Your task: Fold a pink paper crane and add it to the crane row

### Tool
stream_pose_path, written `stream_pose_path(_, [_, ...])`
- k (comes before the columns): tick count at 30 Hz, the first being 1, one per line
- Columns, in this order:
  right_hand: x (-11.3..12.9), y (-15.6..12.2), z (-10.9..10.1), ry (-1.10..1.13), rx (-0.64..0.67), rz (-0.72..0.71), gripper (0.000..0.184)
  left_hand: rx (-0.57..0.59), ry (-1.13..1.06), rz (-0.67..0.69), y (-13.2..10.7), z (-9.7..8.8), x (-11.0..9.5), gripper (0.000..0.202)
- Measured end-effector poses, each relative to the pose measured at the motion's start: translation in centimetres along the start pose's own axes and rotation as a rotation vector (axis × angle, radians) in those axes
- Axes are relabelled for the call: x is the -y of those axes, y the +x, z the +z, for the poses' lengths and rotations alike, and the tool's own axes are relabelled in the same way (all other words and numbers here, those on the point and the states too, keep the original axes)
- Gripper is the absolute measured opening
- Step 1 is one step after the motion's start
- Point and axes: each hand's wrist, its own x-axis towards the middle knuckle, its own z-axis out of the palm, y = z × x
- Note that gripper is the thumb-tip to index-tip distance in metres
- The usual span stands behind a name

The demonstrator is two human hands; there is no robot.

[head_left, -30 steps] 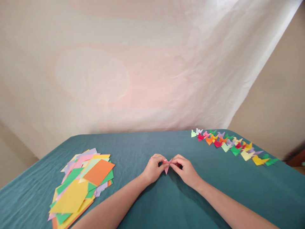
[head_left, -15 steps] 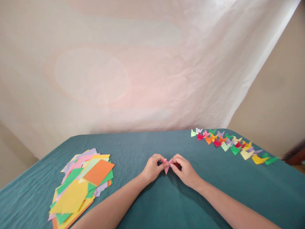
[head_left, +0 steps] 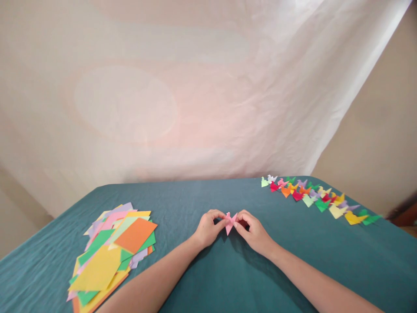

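Between my two hands, over the middle of the table, is a small pink origami crane, its pointed wing hanging downward. My left hand pinches its left side between thumb and fingers. On the other side my right hand grips the right-hand tip, thumb and forefinger closed on it. The fingertips cover the crane's outer edges, and its small head shows at the upper left.
A loose pile of coloured square papers lies on the left of the green tablecloth. Several finished paper cranes stand in rows along the right edge. A pale cloth hangs behind the table.
The fingers have drawn slightly apart, and more of the pink crane shows between them. It sits a little higher and to the right. The paper pile and crane rows look unchanged.
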Motion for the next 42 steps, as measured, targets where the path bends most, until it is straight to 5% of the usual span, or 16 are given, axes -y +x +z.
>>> stream_pose_path(42, [-0.28,-0.09,0.01,-0.022,0.014,-0.013,0.017,0.014,-0.018,0.018,-0.07,0.00,-0.25,0.016])
